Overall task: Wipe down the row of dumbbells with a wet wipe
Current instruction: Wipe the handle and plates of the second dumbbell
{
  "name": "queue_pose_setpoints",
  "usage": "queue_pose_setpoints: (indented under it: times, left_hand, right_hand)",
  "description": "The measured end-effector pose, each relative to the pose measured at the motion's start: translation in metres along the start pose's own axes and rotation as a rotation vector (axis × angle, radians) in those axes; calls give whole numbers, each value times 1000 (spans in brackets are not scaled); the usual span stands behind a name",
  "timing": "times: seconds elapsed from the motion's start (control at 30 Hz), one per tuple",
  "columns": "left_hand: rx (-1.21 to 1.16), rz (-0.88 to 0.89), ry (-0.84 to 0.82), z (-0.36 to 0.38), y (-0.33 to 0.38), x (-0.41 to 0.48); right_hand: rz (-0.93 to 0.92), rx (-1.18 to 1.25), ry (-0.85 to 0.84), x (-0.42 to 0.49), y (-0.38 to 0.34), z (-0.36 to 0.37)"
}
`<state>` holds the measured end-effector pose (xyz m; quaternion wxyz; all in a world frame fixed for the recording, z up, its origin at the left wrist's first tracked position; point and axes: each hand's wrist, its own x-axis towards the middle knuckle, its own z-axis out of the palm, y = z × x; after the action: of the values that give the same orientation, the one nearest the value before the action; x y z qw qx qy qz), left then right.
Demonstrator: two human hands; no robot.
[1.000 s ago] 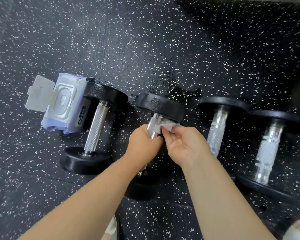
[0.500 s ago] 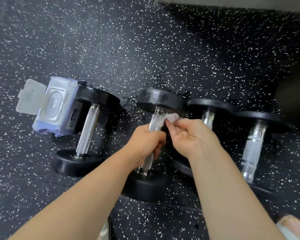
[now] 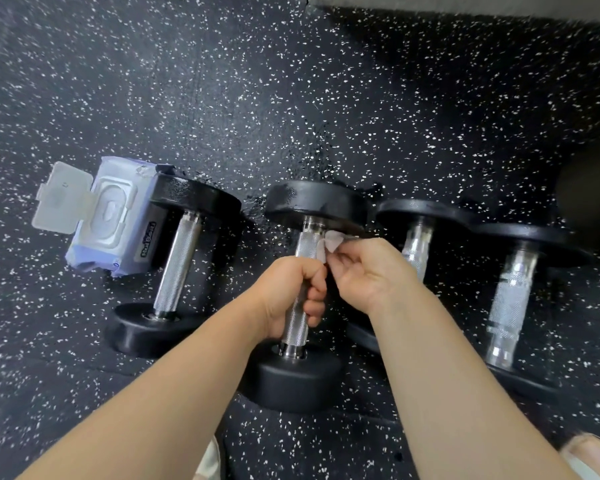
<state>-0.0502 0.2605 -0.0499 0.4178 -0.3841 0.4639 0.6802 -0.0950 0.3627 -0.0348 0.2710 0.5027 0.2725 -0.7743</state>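
Note:
Several black dumbbells with knurled steel handles lie in a row on the speckled rubber floor. My left hand (image 3: 288, 296) is closed around the middle of the second dumbbell's handle (image 3: 307, 244). My right hand (image 3: 368, 271) pinches a small white wet wipe (image 3: 329, 244) against the upper part of that handle, just below its far head (image 3: 312, 202). The first dumbbell (image 3: 177, 265) lies to the left. Two more dumbbells, the third (image 3: 416, 247) and the fourth (image 3: 510, 299), lie to the right, the third partly hidden by my right hand.
A pale purple wet wipe pack (image 3: 111, 220) with its white lid flipped open lies left of the first dumbbell. A large dark round object (image 3: 589, 209) sits at the right edge. A pale wall base (image 3: 465, 5) runs along the top. A foot (image 3: 593, 455) shows at bottom right.
My left hand slid down the second dumbbell's handle toward its near head. My right hand and the wipe stayed near the top of the handle. The view shifted slightly.

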Motion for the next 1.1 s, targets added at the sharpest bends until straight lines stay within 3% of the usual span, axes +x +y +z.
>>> queue_pose_setpoints:
  times: [0.2, 0.5, 0.63, 0.73, 0.87, 1.1]
  left_hand:
    - [25, 12, -15, -1, 0, 5]
    - [236, 69, 205, -9, -15, 28]
    - [536, 222, 442, -1, -19, 29]
    - [784, 150, 668, 18, -33, 18]
    - [765, 113, 766, 29, -41, 17]
    - [705, 192, 714, -2, -35, 26]
  right_hand:
    - [-65, 39, 73, -24, -3, -8]
    - [-67, 118, 190, -14, 10, -16]
    - [-81, 107, 167, -18, 13, -18]
    - [-83, 83, 147, -16, 16, -20]
    - [-104, 75, 144, -11, 24, -21]
    - [-114, 29, 161, -1, 29, -24]
